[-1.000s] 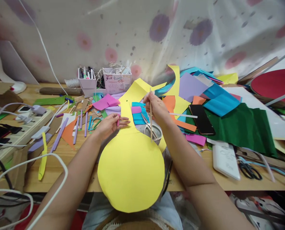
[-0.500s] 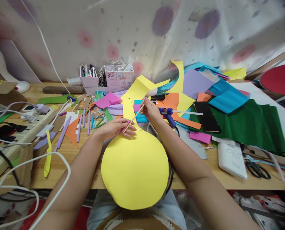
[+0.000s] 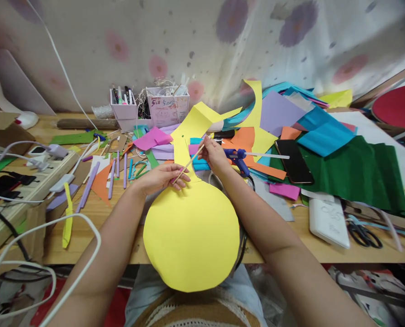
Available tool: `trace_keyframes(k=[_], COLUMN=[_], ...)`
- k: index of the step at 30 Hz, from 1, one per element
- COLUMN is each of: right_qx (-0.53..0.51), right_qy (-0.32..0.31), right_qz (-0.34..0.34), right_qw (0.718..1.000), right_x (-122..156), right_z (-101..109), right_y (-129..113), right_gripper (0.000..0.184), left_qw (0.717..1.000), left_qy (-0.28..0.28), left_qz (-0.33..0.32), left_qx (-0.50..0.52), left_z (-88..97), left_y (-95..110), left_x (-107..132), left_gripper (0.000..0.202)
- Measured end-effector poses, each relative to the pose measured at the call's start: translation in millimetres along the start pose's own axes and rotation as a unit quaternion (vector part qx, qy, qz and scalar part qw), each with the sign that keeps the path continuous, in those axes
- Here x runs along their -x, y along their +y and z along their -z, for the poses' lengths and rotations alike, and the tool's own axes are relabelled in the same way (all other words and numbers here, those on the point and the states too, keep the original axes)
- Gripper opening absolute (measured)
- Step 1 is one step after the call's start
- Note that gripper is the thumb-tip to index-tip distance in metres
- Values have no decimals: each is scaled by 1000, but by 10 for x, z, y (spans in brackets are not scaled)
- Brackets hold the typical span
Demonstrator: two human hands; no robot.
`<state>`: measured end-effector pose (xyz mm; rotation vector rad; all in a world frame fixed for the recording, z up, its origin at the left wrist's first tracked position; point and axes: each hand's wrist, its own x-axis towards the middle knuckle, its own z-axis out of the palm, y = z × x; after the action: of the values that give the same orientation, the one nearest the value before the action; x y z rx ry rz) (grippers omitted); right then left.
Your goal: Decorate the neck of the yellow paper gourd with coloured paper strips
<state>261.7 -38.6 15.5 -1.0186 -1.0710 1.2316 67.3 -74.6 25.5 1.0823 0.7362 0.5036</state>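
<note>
A large round yellow paper cutout [image 3: 191, 238] with a narrow neck lies on the table edge in front of me. My left hand [image 3: 161, 176] rests on the neck, fingers pinched on a small pink paper piece [image 3: 176, 176]. My right hand [image 3: 215, 152] is closed on a thin wooden stick [image 3: 191, 161], whose lower tip meets the pink piece at my left fingers. Just right of my right hand lies a blue glue gun [image 3: 238, 158].
Coloured paper sheets [image 3: 318, 136] and green felt [image 3: 355, 170] crowd the right, with a black phone [image 3: 293, 167], a white box [image 3: 327, 221] and scissors [image 3: 365, 232]. Pen holders [image 3: 123, 109] stand at the back. Power strips and cables [image 3: 35, 163] fill the left, beside rolled paper tubes [image 3: 117, 170].
My right hand swung the stick from upright to slanting left, so its tip now reaches the pink piece in my left hand. The view shifted, revealing the glue gun.
</note>
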Motion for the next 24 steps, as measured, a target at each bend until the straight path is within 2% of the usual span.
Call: trace_keyframes(k=[5,12,24], right_qx=[7,1,1], right_qy=[-2,6,2], right_qz=[10,27,36], right_qw=[1000,1000,999], right_x=[2,-2,30], right_z=[-10,-44,-70], right_y=[3,21,1], right_gripper=[44,45,46], left_qw=[998,995,989], left_qy=[13,48,65], left_qz=[-44,-16,-34], left_qx=[-40,-86,-125], left_z=[3,1,-12], left_y=[-6,13,10], left_x=[0,7,12], left_gripper=[17,12,18])
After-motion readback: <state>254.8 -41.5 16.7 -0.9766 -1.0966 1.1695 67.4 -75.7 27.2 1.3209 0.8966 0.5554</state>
